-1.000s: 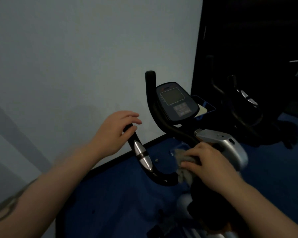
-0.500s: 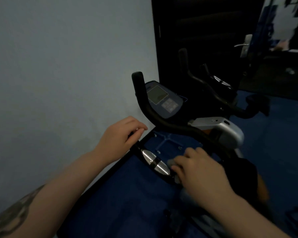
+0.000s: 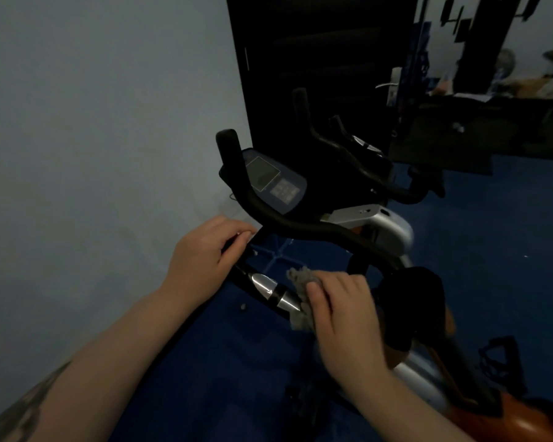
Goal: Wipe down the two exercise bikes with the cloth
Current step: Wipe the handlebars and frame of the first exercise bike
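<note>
Head view: the cloth (image 3: 300, 282), a small grey wad, is pressed on the near bike's (image 3: 380, 224) handlebar (image 3: 316, 229) just right of its silver sensor (image 3: 273, 290), gripped by the right hand's (image 3: 345, 317) curled fingers. The left hand (image 3: 205, 256) grips the bar end. The wad may slip off the rounded bar and miss spots. The second bike (image 3: 358, 161) waits behind, dim.

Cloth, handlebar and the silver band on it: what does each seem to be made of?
Cloth: soft grey fabric, probably terry or microfibre, given its fuzzy, crumpled edge; the right hand holds it.
Handlebar: matte black, likely foam or rubber over tube; no glare.
Silver band: polished metal or chromed plastic, with bright highlights.
</note>
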{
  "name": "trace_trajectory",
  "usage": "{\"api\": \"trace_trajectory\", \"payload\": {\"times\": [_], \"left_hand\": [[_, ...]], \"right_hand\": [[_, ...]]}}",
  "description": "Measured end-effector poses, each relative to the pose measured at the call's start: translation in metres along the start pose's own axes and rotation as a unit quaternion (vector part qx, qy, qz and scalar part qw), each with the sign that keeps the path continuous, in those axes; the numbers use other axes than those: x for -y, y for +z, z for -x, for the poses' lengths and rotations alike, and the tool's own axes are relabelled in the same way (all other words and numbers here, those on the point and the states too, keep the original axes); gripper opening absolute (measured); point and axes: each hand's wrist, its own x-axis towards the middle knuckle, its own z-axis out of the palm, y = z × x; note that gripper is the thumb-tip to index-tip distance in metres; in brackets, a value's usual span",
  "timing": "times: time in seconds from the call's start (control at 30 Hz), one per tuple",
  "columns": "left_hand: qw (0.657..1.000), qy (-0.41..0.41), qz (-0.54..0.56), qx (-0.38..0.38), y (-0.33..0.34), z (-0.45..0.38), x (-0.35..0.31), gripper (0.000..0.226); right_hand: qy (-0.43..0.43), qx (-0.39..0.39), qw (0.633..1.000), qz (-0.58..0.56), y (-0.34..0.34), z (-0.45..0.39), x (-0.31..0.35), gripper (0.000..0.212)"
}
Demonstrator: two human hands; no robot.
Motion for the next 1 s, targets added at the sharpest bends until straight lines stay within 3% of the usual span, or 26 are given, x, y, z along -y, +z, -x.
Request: {"api": "trace_trajectory", "payload": {"times": [0.07,0.27,0.37,0.43,0.67,0.77,0.9,1.0], "left_hand": [[1.0,-0.015,-0.007,-0.004,0.0,0.0,-0.002,0.021],[0.998,-0.051,-0.004,0.025,-0.004,0.001,-0.008,0.016],[0.998,-0.064,0.005,0.027,-0.005,0.0,-0.01,0.019],[0.997,-0.076,0.012,0.027,-0.003,0.0,-0.01,0.022],[0.98,-0.139,0.144,0.021,-0.003,0.001,-0.011,0.032],[0.972,-0.151,0.174,0.036,-0.005,-0.003,-0.012,0.034],[0.967,-0.151,0.196,0.068,-0.01,-0.004,-0.01,0.037],[0.954,-0.161,0.227,0.107,-0.017,-0.003,-0.008,0.039]], "right_hand": [[0.023,0.004,0.999,-0.035,0.01,0.004,0.013,0.025],[-0.06,0.086,0.994,-0.005,0.022,-0.013,0.025,0.033],[-0.021,0.062,0.998,0.005,0.013,-0.007,0.007,0.04],[-0.02,0.093,0.995,0.023,0.019,-0.017,0.01,0.035],[-0.089,0.205,0.973,-0.048,0.022,-0.032,0.015,0.034],[-0.085,0.243,0.966,-0.02,0.016,-0.028,0.009,0.032],[-0.075,0.198,0.977,-0.037,0.039,-0.055,0.046,0.027],[-0.116,0.162,0.98,-0.02,0.045,-0.042,0.051,0.027]]}}
